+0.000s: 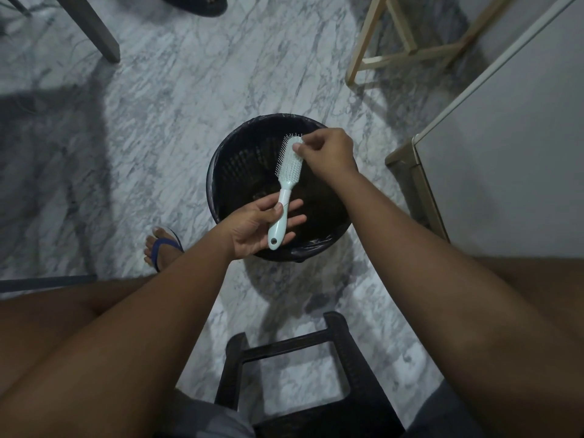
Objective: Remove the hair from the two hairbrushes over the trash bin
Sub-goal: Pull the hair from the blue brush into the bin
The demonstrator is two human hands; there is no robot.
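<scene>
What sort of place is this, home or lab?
Most likely a room in a home: grey-veined white marble floor, a round black trash bin lined with a dark bag, pale wooden furniture legs, and a foot in a blue flip-flop sandal.

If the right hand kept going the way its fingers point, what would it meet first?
The hairbrush, whose head the right hand touches; beyond lies the trash bin, depth unclear.

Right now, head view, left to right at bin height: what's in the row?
Foot in a blue flip-flop → left hand → right hand → tall white cabinet. Skipped: pale mint plastic hairbrush and round black trash bin, overlapping both hands.
</scene>
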